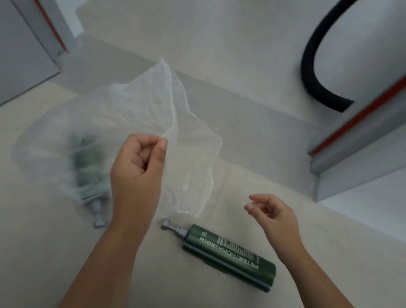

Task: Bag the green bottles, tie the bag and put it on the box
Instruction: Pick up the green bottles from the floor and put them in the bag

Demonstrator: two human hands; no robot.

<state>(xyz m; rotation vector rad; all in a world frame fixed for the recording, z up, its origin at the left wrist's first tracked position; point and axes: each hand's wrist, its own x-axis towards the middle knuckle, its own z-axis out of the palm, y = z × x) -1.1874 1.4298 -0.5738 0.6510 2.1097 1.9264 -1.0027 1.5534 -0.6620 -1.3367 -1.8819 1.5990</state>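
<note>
- Bag (131, 125) is lifted by left hand (140, 167), thumb and fingers pinched on its rim, probably to hold the mouth up for loading.
- One bottle (89, 169) already lies inside, blurred, at left.
- Second bottle (229, 257) lies on the floor (18, 243), near, just right of the bag.
- Right hand (272, 217) hovers above it, fingers loosely curled, holding nothing.
- Black hose (312, 64) is far right, well apart; nothing blocks the reach. No box is visible.

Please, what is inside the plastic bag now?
Inside the bag one green bottle shows, blurred through the plastic, pump toward the person. The left hand hides part of the bag, so more could lie there. A second bottle lies outside on the floor.
</note>
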